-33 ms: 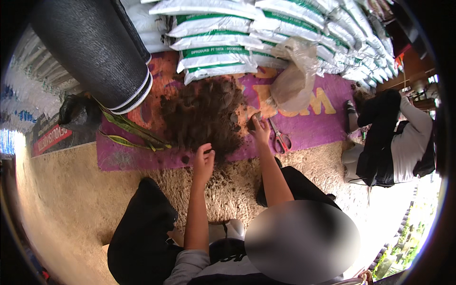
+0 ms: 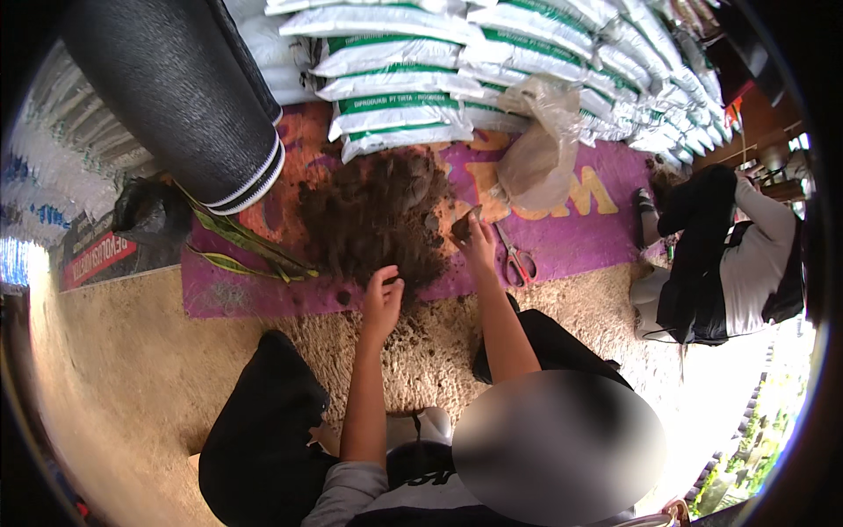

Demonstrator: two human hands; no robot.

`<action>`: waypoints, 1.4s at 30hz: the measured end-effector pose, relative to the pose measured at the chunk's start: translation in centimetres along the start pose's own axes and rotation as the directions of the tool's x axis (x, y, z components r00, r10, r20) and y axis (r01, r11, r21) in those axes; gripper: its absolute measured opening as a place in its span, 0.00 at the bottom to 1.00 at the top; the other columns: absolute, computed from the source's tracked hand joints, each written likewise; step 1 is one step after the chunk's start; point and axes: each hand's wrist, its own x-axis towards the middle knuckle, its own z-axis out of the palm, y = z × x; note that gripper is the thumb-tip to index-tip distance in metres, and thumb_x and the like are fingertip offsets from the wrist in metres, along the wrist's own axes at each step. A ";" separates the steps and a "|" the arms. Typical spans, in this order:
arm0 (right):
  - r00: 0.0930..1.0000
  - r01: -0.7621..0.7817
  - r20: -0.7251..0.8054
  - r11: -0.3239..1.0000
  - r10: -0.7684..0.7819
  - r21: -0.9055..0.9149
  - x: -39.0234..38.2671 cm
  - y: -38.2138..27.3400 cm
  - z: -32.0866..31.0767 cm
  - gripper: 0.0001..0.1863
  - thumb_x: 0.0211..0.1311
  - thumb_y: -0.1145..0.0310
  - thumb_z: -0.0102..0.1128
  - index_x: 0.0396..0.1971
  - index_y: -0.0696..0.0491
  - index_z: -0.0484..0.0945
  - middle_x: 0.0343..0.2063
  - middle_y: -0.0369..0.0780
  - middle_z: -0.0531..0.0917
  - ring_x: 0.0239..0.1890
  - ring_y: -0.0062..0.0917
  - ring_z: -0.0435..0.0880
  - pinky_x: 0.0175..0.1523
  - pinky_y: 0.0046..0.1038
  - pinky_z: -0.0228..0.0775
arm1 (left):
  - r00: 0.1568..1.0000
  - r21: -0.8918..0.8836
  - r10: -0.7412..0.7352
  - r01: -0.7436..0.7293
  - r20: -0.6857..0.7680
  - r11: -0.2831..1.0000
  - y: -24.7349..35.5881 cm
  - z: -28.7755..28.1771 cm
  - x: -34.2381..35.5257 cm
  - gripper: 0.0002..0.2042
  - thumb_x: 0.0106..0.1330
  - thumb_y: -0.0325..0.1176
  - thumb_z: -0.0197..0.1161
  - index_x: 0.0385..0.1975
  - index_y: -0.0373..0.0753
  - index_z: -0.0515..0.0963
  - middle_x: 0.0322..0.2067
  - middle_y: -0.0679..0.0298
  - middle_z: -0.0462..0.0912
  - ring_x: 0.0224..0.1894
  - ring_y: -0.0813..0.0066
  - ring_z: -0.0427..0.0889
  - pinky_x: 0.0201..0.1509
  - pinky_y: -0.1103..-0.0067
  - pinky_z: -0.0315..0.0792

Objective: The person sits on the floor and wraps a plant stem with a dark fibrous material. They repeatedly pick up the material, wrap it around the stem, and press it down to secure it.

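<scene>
Head view: from where I stand, the right hand point(image 2: 479, 250) pinches a small dark piece point(image 2: 462, 228) at the right edge of the soil point(image 2: 369, 220), which is spread over a purple sheet point(image 2: 593, 248). The left hand point(image 2: 381, 304) is half curled at the soil's near edge (whether it grasps anything, I cannot tell). Scissors point(image 2: 516, 256) lie beside the right hand.

purple sheet point(image 2: 588, 241) on rough floor point(image 2: 158, 351) | dark soil point(image 2: 378, 220) | red-handled scissors point(image 2: 512, 252) | translucent bag point(image 2: 540, 167) | long green leaves point(image 2: 239, 234)
</scene>
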 end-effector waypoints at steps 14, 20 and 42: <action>0.687 0.025 0.714 0.977 0.137 -0.212 -16.3 -17.5 13.5 0.20 0.65 0.58 0.50 0.52 0.54 0.67 0.41 0.42 0.79 0.35 0.30 0.82 0.38 0.33 0.79 | 0.935 -0.341 0.255 -0.329 -0.245 0.881 15.3 -2.8 -2.3 0.25 0.67 0.46 0.52 0.58 0.38 0.61 0.55 0.59 0.67 0.54 0.69 0.70 0.49 0.76 0.70; 0.777 0.334 0.630 0.832 0.024 -0.443 -21.3 -19.9 14.0 0.19 0.57 0.61 0.62 0.40 0.61 0.75 0.31 0.41 0.80 0.28 0.24 0.81 0.27 0.27 0.80 | 0.957 -0.375 0.287 -0.282 -0.044 0.883 18.7 -4.1 -7.0 0.30 0.63 0.47 0.58 0.57 0.30 0.63 0.53 0.54 0.69 0.55 0.67 0.71 0.47 0.75 0.75; 0.789 0.173 0.605 0.907 0.105 -0.383 -21.8 -15.1 14.1 0.17 0.53 0.66 0.67 0.37 0.61 0.76 0.31 0.35 0.79 0.27 0.21 0.80 0.30 0.21 0.78 | 0.986 -0.341 0.071 -0.119 -0.149 0.932 15.2 -7.9 -7.4 0.23 0.60 0.38 0.64 0.51 0.32 0.71 0.46 0.57 0.78 0.45 0.73 0.78 0.46 0.74 0.72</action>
